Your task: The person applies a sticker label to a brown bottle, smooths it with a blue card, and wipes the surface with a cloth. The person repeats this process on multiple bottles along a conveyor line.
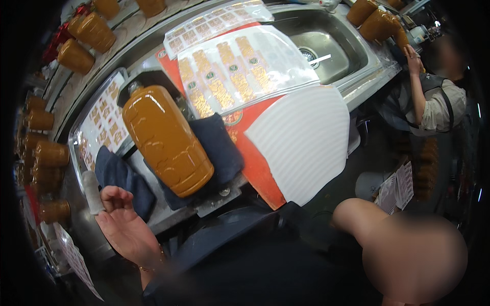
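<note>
Running this one from a distance, so here's what I'm getting, left to right. Far left I've got a bunch of caramel-brown bottles [52,154] lined up at the edge of my view, with a printed sheet [76,255] hanging low beneath them. Next is my left hand [127,224], palm showing, fingers half curled. There's a pale grey tube-shaped thing [92,192] right at the fingers, and honestly I can't tell if it's pinched or worn on one of them. Just past that, a decal sheet [106,117] sits behind a bunched navy cloth [125,181].

Then the main thing, a big glossy brown bottle [166,140] with raised shapes on its side. It's lying on a folded dark cloth [222,145], neck pointing away from me and to the left, and the left hand isn't touching it. Right of that is an orange-red sheet [260,166], partly under a larger sheet of gold decals [235,71] and a white ribbed sheet [309,140]. Metal sink [329,46] behind those.

Lower right, a bare arm [357,217] runs into a big blur. I can't see the right hand itself, so no clue if it's open or closed. Top right, a co-worker's hand [412,60] is up against more brown bottles [377,25].
</note>
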Demonstrator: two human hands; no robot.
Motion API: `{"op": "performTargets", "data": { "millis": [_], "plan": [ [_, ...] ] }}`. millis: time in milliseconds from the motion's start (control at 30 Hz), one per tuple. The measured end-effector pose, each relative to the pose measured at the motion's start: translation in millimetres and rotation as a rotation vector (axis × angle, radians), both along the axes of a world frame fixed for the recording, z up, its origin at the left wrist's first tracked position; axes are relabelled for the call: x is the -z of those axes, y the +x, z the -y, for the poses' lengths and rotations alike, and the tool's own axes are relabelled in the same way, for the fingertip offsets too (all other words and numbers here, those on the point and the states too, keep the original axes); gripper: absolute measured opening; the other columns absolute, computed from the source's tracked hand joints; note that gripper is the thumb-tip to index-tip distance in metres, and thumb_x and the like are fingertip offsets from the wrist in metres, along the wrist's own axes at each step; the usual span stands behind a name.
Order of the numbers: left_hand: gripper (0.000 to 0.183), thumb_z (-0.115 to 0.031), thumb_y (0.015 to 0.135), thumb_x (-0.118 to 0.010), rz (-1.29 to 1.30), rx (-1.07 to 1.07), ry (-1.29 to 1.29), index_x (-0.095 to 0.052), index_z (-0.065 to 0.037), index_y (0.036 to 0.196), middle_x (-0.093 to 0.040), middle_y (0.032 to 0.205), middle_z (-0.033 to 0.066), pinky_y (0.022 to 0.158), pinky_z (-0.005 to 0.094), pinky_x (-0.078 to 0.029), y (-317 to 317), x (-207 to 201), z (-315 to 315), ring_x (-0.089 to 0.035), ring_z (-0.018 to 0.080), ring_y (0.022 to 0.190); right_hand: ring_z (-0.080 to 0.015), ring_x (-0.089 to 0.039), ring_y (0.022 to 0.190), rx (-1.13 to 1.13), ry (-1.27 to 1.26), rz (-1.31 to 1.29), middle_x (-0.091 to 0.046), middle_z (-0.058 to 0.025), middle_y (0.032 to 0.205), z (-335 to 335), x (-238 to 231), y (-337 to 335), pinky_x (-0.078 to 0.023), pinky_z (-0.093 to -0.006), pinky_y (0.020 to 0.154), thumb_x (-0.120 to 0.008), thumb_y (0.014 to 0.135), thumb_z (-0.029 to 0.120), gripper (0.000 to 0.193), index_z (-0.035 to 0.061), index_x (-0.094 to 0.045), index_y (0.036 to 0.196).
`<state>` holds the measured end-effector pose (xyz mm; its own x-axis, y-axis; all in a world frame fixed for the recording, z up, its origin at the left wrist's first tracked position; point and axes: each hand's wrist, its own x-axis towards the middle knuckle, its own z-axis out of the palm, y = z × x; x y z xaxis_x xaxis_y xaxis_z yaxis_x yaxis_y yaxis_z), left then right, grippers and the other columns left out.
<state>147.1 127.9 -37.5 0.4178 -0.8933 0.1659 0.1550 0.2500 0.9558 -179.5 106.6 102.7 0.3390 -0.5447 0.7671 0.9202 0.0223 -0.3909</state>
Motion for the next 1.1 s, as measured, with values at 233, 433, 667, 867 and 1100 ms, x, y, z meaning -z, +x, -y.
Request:
{"op": "performTargets", "data": {
  "millis": [233, 433, 667, 867, 1100],
  "plan": [
    [0.049, -0.038, 0.112, -0.034, -0.086, 0.025, -0.035, -0.052, 0.005, 0.128, -0.056, 0.127, 0.0136, 0.104, 0.0362, -0.042, 3.1, -6.8, -8.6, -0.054, 0.0209, 0.113, -0.0239, -0.058, 0.06, -0.141, 0.13, -0.075, -0.057, -0.0081, 0.069, -15.0, 9.1, 2.2, -0.06, -0.0456, 0.097, -0.045, 0.109, 0.02, 0.048, 0.0054, -0.061, 0.066],
    [0.05, -0.038, 0.112, -0.034, -0.071, 0.055, -0.029, -0.052, 0.006, 0.128, -0.057, 0.127, 0.0141, 0.105, 0.0365, -0.042, 12.6, 4.2, -21.2, -0.056, 0.0214, 0.114, -0.0102, -0.055, 0.053, 0.747, 0.418, -0.974, -0.062, -0.0026, 0.067, -48.1, 70.3, -67.4, -0.047, -0.0246, 0.051, -0.057, 0.105, 0.019, 0.028, 0.0041, -0.066, 0.084],
    [0.046, -0.034, 0.111, -0.036, -0.013, 0.116, -0.016, -0.053, 0.005, 0.129, -0.059, 0.121, 0.014, 0.102, 0.0369, -0.042, 9.7, 15.0, -36.1, -0.056, 0.0216, 0.111, -0.0187, -0.059, 0.058, 1.315, -0.269, -1.921, -0.058, -0.0037, 0.078, -102.2, 166.5, -45.1, -0.047, -0.0308, 0.052, -0.085, 0.079, 0.013, 0.026, 0.0062, -0.072, 0.101],
    [0.044, -0.033, 0.111, -0.037, -0.01, 0.088, -0.009, -0.054, 0.005, 0.125, -0.06, 0.117, 0.0153, 0.1, 0.0371, -0.043, 5.5, 13.3, -38.4, -0.056, 0.0222, 0.107, -0.0199, -0.062, 0.065, 1.292, -0.39, -1.947, -0.06, -0.0053, 0.086, -106.0, 172.0, -33.7, -0.049, -0.0324, 0.054, -0.087, 0.077, 0.014, 0.038, 0.0073, -0.072, 0.112],
    [0.041, -0.031, 0.111, -0.039, -0.019, 0.072, -0.002, -0.056, 0.006, 0.121, -0.061, 0.114, 0.0165, 0.099, 0.0373, -0.044, 5.4, 14.3, -46.7, -0.057, 0.0225, 0.106, -0.0167, -0.059, 0.061, 1.212, -0.309, -1.928, -0.057, -0.0048, 0.088, -106.8, 173.1, -31.3, -0.049, -0.0303, 0.054, -0.084, 0.08, 0.014, 0.035, 0.0077, -0.069, 0.111]
  ]
}}
